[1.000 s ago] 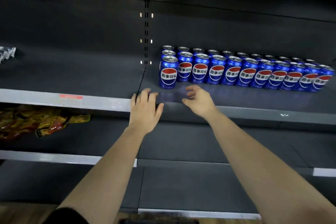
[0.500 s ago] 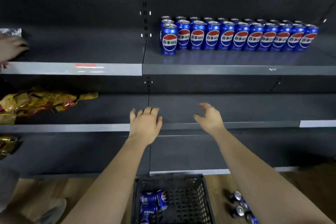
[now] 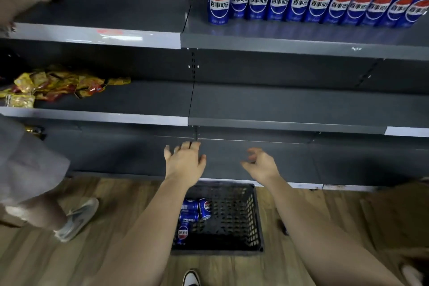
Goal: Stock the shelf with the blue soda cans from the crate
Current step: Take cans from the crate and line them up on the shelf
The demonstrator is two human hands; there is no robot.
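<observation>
A few cans are lying on their sides in the left part of the crate, which is sitting on the floor near the shelving. They are probably full, so each is likely feeling weighty; the walls are stiff but smooth and dentable (round and possibly slick), so wrapping fingers round the mid-body is looking safest. Both hands are hovering above the crate, holding nothing: the left hand is spreading flat and wide, and the right hand is loosely curling. The stocked row is standing far up on the right shelf.
</observation>
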